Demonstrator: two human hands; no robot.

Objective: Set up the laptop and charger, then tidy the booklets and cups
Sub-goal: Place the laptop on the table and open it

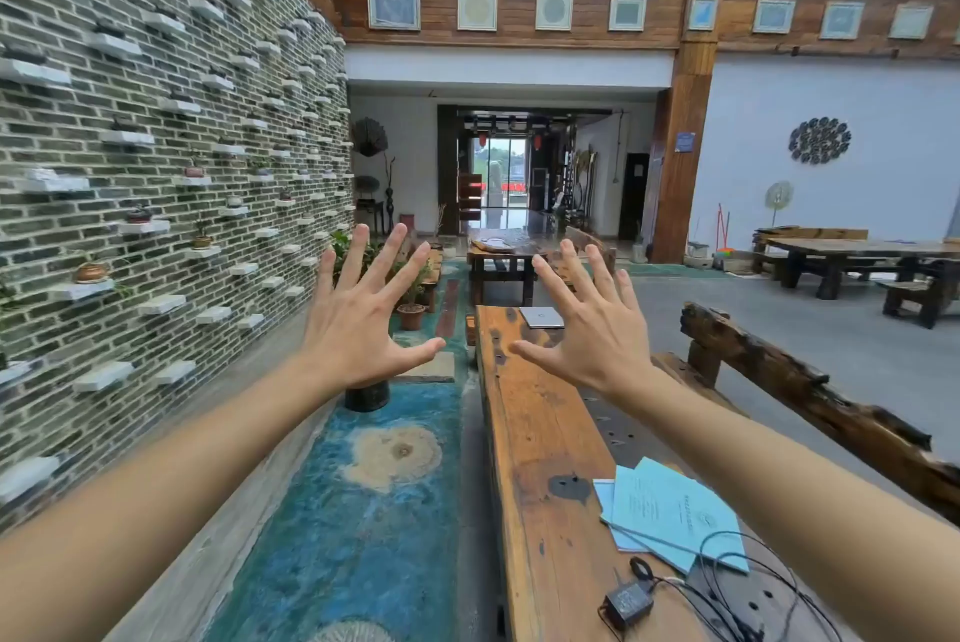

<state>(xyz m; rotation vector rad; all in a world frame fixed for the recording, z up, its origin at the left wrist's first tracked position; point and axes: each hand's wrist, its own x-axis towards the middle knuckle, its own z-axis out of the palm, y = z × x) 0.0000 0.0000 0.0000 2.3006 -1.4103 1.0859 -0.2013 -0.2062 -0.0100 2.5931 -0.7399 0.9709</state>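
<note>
Both hands were up in the air with nothing in them, fingers fanned wide, palms facing away, the left hand (363, 314) and right hand (587, 324) apart with a gap between the thumbs. No contact with anything on the counter (540, 433).

Closest stuff first: the charger (628, 602), a little black brick with its thin black cable (748, 584) looping around, sat way back toward the body, below and behind the right forearm. Just past it, also under that forearm, was the fanned pile of light blue booklets (670, 511), overlapping each other and skewed, with the cable lying across the near corner of them.

Then a long bare stretch of wood. The counter's long axis ran straight away from the person, and the closed laptop (542, 317) was lying flat at the far end of it, showing right in the gap between the two hands, hugging the right one's index finger side in the frame. I'd say the right hand was the nearer one, since the left was hanging out over the blue painted floor (363, 511) beside the counter.

So the whole thing turned on that: the laptop was far ahead, the charger near and behind. Probably needed a walk forward. Couldn't spot any cups.
</note>
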